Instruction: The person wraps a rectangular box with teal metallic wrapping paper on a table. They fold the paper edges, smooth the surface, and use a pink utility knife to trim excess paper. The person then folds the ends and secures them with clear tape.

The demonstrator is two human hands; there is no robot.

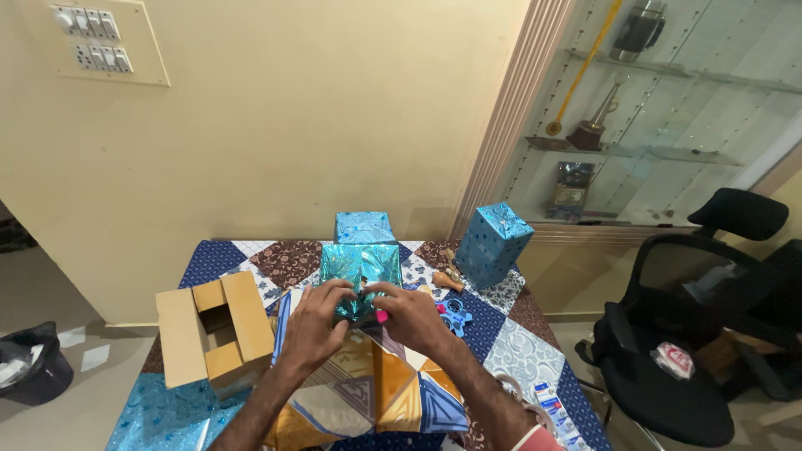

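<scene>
Both hands meet at the middle of the worktop (518,342) on a teal foil-wrapped box (361,269). The left hand (316,321) has fingers curled and pressed on the box's near edge; the right hand (411,316) pinches the foil there. The far faces look covered; the near end seems unfinished. Two wrapped blue boxes (364,227) stand at twelve and one o'clock, an open cardboard carton (219,330) at nine.

hidden: teal wrapped box (361,269) near edge under hands | cut off: forearms
</scene>
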